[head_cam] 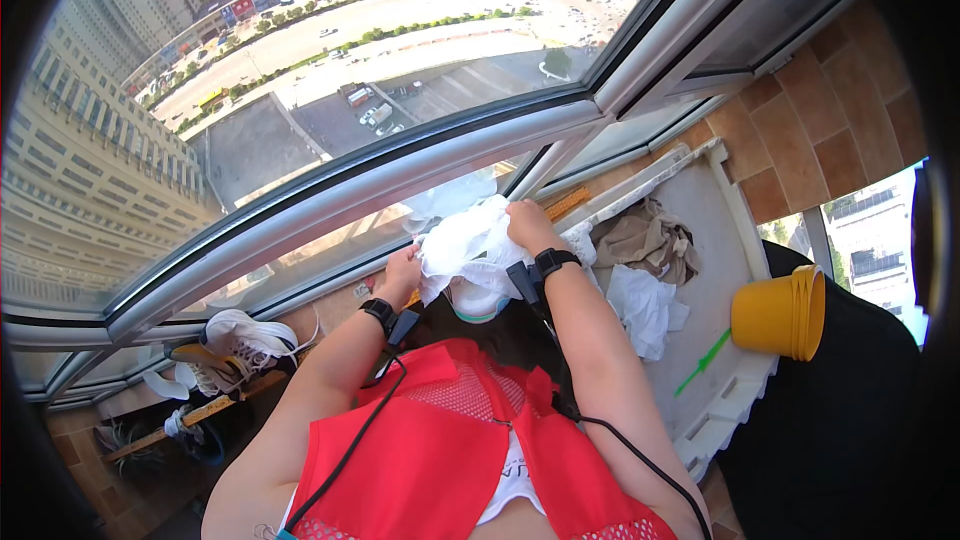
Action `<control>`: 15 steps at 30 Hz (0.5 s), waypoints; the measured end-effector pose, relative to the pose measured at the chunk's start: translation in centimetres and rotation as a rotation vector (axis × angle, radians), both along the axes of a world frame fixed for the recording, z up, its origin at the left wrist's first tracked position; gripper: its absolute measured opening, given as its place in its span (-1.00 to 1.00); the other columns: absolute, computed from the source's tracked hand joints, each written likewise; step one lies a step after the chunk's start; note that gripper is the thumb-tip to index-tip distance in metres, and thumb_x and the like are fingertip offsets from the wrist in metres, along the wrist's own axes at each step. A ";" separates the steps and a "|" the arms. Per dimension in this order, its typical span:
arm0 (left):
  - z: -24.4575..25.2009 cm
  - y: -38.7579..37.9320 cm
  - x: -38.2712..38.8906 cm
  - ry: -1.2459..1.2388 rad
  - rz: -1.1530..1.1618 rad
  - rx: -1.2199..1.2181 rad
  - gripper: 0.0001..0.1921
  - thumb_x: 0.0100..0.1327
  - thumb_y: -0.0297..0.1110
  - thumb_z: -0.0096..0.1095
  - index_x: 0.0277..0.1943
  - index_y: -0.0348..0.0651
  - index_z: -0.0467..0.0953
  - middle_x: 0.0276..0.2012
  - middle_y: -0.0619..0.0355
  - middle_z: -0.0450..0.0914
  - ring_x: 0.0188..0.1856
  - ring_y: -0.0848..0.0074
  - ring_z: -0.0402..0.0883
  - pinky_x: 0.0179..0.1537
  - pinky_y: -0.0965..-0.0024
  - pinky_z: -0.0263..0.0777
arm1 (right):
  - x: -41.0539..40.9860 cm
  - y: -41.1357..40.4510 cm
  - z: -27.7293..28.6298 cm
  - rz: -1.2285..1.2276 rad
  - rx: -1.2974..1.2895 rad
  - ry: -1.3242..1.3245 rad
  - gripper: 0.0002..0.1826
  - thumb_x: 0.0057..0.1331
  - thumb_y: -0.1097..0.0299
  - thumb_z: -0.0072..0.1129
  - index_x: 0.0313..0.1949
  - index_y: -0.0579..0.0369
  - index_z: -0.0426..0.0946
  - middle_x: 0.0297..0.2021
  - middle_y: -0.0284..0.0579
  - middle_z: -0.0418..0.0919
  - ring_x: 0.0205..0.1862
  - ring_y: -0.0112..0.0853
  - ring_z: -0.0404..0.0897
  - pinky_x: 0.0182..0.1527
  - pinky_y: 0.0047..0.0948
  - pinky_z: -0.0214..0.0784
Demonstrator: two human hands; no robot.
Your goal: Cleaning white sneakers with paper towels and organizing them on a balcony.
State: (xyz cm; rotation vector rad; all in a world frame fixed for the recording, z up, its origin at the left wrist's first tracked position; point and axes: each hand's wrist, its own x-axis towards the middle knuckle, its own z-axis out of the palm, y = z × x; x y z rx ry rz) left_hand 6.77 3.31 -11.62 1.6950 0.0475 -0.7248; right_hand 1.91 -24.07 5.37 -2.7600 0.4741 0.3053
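Observation:
Between my two hands a thin, crumpled white sheet (471, 236) is stretched out in front of the window; I cannot tell whether it is a plastic bag or fabric. My left hand (403, 274) pinches its left edge, and my right hand (527, 225) grips its upper right side. Beneath the sheet, a rounded white thing with a teal edge (478, 303) shows in part, the rest covered. To the right of my right forearm, a crumpled brown cloth (646, 240) and a crumpled white sheet (641, 307) lie in a large white plastic tray (724, 221).
A stack of yellow plastic pots (776, 313) sits at the tray's right edge, near a green plastic strip (703, 364). White sneakers (251, 337) rest to the left by a wooden bar (202, 411). The metal window frame (360, 180) runs across, just beyond my hands.

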 end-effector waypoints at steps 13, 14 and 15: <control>16.2 -1.9 -2.2 -0.629 -0.252 0.070 -0.68 0.20 -0.40 0.21 0.02 -0.26 0.50 0.07 -0.09 0.48 0.16 0.14 0.42 0.21 0.22 0.25 | -7.1 1.9 10.9 -0.178 0.145 -0.708 -0.80 0.15 0.36 0.21 -0.23 0.12 0.56 -0.19 -0.03 0.56 -0.06 -0.09 0.53 -0.01 -0.19 0.39; 17.4 -1.9 -2.1 -0.539 -0.268 0.044 -0.69 0.19 -0.42 0.21 0.01 -0.25 0.50 0.08 -0.04 0.47 0.17 0.23 0.41 0.20 0.26 0.25 | -8.6 1.9 11.9 -0.249 0.195 -0.810 -0.81 0.14 0.40 0.22 -0.24 0.14 0.55 -0.20 -0.02 0.56 -0.08 -0.09 0.53 -0.02 -0.21 0.39; 18.9 -2.0 -2.2 -0.473 -0.264 0.036 -0.72 0.21 -0.44 0.19 0.00 -0.25 0.51 0.08 -0.01 0.47 0.14 0.33 0.44 0.15 0.31 0.29 | -10.4 1.2 12.8 -0.306 0.140 -0.839 -0.80 0.12 0.43 0.24 -0.23 0.16 0.55 -0.20 -0.02 0.57 -0.09 -0.10 0.53 -0.02 -0.23 0.39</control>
